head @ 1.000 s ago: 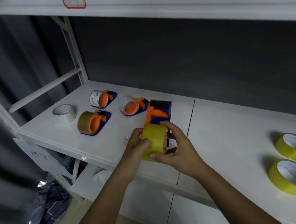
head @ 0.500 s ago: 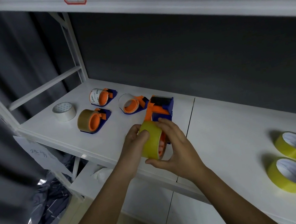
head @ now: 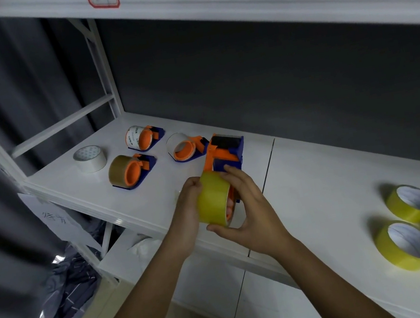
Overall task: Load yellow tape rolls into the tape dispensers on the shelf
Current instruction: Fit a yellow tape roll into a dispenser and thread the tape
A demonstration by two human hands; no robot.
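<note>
Near the centre of the frame, slightly low, the person holds a yellow tape roll (head: 214, 201) between both hands over the front part of the shelf (head: 316, 183). The left hand (head: 188, 213) presses against the roll's left flank, its fingers curled round the far side. The right hand (head: 249, 212) cups the roll from the right, thumb under the lower rim and fingers (head: 233, 179) arched over the top, so both hands are clamped on the same roll.

The relation that matters is between the roll's hole and the orange hub of the blue-and-orange dispenser (head: 226, 155). The dispenser stands just behind and to the upper right of the roll, its body running up and away towards the back of the shelf. The roll's open face is turned to the right, and orange shows inside that opening, so the roll seems to be partly on the hub; how deep cannot be told. Its axis lies roughly left to right in the frame, so seating it probably calls for a push from the left hand towards the right, with the right hand steadying the dispenser.

Three spare yellow rolls (head: 404, 245) lie flat at the lower right, well apart from the hands. At the upper left, three loaded dispensers (head: 134, 170) and a loose white roll (head: 90, 159) sit untouched.
</note>
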